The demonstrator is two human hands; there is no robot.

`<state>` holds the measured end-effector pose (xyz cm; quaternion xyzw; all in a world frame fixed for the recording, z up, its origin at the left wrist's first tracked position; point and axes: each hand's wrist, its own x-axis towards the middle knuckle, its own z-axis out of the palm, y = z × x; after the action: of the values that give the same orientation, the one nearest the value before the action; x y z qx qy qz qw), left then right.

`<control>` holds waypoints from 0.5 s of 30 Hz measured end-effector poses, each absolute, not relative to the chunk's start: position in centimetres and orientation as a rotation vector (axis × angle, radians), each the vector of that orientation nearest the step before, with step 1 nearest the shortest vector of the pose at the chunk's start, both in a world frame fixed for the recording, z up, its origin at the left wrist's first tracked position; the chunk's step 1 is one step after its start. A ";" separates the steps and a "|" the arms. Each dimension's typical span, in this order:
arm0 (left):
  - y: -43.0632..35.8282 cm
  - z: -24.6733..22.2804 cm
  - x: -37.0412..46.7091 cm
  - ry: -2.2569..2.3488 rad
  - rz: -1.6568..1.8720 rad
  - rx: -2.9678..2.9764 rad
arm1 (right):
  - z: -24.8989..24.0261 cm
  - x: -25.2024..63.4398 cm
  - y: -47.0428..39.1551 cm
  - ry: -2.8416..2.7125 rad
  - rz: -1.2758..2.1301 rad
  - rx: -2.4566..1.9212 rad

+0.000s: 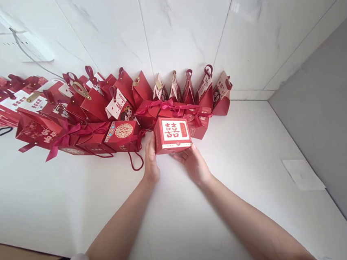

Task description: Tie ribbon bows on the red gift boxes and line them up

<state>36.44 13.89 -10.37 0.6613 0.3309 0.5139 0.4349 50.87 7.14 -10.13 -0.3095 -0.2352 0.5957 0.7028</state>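
Observation:
Between my two hands is a red gift box (pixel 175 136) with a white panel and a red double-happiness character facing up. My left hand (pixel 151 160) presses along its left side. From the lower right, my right hand (pixel 193 163) supports the box, its thumb at the corner and its fingers beneath, partly hidden. Just behind it, red boxes tied with pink-red ribbon (pixel 171 105) stand close together. To the left of my left hand sits another red box (pixel 123 135) with a round gold emblem, a dark red cord (pixel 136 161) looping from it onto the white surface.
Many red and white gift boxes with loop handles (pixel 189 87) line the tiled wall (pixel 182 31), packed densely toward the left. A dark loop (pixel 4 131) lies at far left. A white paper (pixel 303 174) lies near the right edge of the white tabletop (pixel 100 202).

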 end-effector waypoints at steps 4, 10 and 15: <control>13.4 -9.6 36.2 0.784 1.330 1.940 | -10.0 51.1 7.2 -0.283 1.497 -0.548; 13.0 -8.9 36.0 0.772 1.391 2.260 | -9.6 51.4 7.1 -0.126 1.636 -0.438; 12.8 -8.6 36.3 0.738 1.385 2.397 | -8.9 51.5 7.0 -0.118 1.608 -0.442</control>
<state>36.31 12.79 -8.58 0.8287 0.2550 0.4787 0.1381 51.45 7.02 -8.91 -0.1961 -0.0523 0.7135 0.6706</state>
